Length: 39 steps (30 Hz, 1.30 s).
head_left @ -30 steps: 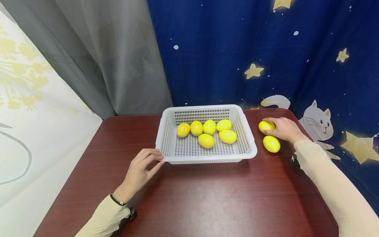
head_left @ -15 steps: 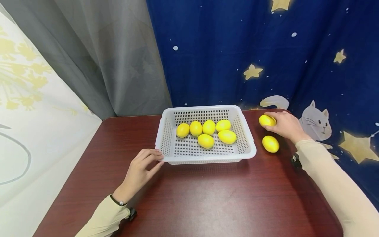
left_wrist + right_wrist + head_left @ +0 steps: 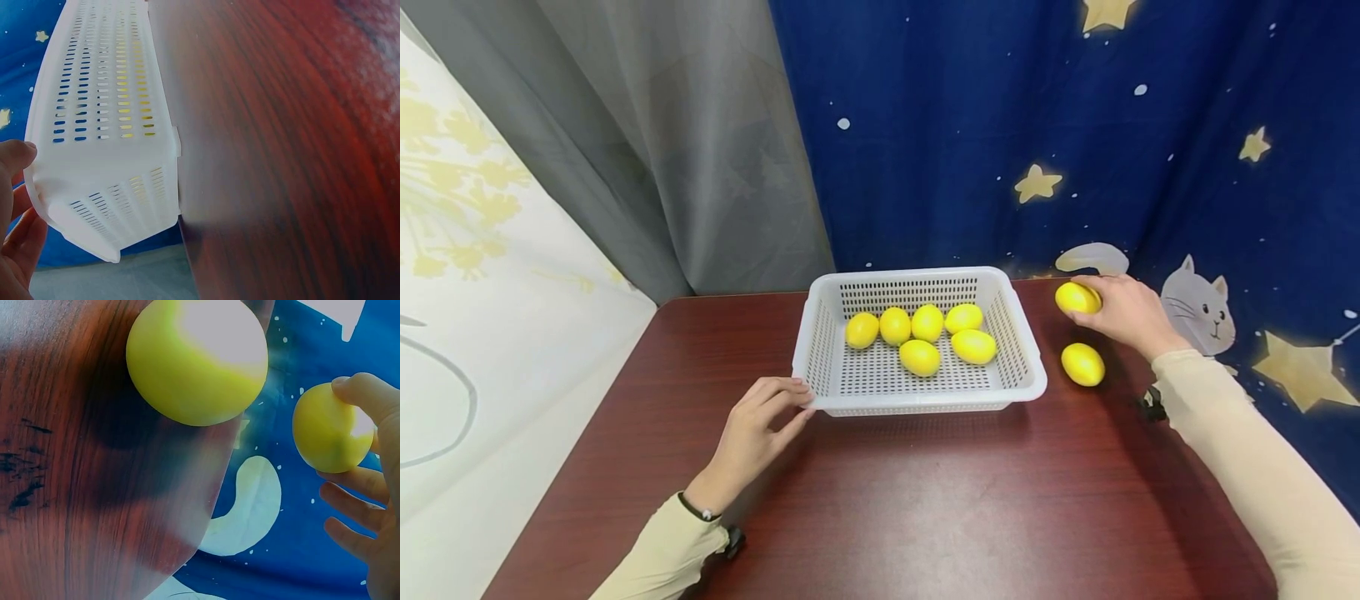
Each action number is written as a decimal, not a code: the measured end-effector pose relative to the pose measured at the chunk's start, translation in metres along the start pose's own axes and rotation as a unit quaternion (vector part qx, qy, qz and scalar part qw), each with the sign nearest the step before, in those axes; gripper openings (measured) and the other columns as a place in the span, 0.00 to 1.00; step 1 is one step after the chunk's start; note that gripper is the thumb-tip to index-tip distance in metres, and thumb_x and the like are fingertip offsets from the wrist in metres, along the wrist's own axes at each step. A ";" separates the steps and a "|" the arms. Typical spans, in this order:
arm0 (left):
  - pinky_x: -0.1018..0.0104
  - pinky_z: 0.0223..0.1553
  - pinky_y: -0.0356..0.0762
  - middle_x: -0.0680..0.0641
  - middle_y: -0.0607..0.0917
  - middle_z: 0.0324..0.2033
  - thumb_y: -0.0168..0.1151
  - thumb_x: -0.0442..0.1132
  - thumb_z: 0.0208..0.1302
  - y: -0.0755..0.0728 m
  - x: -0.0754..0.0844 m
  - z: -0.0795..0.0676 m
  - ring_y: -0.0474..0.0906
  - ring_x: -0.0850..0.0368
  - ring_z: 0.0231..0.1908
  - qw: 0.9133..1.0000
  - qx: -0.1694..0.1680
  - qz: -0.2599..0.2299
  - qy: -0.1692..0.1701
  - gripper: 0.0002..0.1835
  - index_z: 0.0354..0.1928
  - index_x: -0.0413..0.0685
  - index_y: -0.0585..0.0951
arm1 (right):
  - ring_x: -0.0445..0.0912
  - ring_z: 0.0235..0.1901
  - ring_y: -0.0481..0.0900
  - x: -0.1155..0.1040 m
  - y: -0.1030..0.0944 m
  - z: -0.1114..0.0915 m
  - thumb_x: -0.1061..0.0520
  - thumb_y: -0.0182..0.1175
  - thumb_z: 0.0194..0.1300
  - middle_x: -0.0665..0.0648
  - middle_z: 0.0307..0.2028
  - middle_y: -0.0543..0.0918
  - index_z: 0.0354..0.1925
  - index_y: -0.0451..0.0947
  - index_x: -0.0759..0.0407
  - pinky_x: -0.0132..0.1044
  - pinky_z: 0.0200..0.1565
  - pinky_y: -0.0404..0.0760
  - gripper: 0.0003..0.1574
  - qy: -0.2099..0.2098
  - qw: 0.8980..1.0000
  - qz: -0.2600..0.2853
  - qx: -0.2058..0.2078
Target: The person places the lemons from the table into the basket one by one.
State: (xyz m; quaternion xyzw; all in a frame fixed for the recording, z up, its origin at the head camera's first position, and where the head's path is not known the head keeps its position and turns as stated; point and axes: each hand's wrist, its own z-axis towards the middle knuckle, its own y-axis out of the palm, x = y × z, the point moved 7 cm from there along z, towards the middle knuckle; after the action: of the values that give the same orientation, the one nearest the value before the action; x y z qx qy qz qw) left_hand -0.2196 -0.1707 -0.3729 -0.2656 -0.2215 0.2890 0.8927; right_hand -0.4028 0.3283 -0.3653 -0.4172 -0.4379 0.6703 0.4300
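Between thumb and fingers my right hand [image 3: 1131,312] pinches a yellow lemon [image 3: 1078,297], which the right wrist view shows raised off the tabletop. A second lemon [image 3: 1082,364] lies on the table just nearer than that hand, and looms large in the right wrist view. My left hand [image 3: 757,433] holds the front left corner of a white perforated plastic basket [image 3: 925,400], its thumb [image 3: 28,147] on the rim and the fingertips round the corner. Several more lemons [image 3: 920,357] rest on the basket floor, mostly towards the back and right.
The dark red wooden table [image 3: 910,500] ends just behind the basket. Beyond that edge hang a grey curtain [image 3: 730,167] and a blue star-patterned curtain [image 3: 925,142]. A white patterned cloth [image 3: 490,333] borders the left side.
My right hand has lifted its lemon slightly up and away from the lemon beside it, so a gap shows between them. The left hand and basket keep their places.
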 end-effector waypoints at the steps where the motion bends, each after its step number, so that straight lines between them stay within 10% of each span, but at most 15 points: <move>1: 0.78 0.61 0.71 0.49 0.87 0.42 0.78 0.29 0.44 0.000 0.000 0.000 0.81 0.51 0.47 1.000 0.000 0.000 0.000 0.17 0.40 0.47 0.87 | 0.63 0.48 0.76 0.000 0.000 0.000 0.39 0.65 0.60 0.67 0.55 0.82 0.64 0.73 0.53 0.62 0.47 0.77 0.38 0.001 1.000 0.000 -0.002; 39: 0.78 0.61 0.71 0.48 0.87 0.42 0.77 0.31 0.47 0.000 -0.001 0.000 0.80 0.52 0.48 1.000 -0.003 -0.002 -0.001 0.15 0.40 0.46 0.87 | 0.60 0.45 0.77 -0.032 -0.030 0.012 0.41 0.68 0.59 0.64 0.53 0.84 0.63 0.75 0.51 0.59 0.47 0.79 0.36 -0.058 0.998 -0.024 0.026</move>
State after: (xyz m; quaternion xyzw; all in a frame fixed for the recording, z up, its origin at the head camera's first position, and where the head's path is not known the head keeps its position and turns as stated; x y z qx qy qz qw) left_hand -0.2206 -0.1711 -0.3731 -0.2674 -0.2239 0.2871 0.8921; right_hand -0.3985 0.3025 -0.3276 -0.3559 -0.4540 0.6942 0.4304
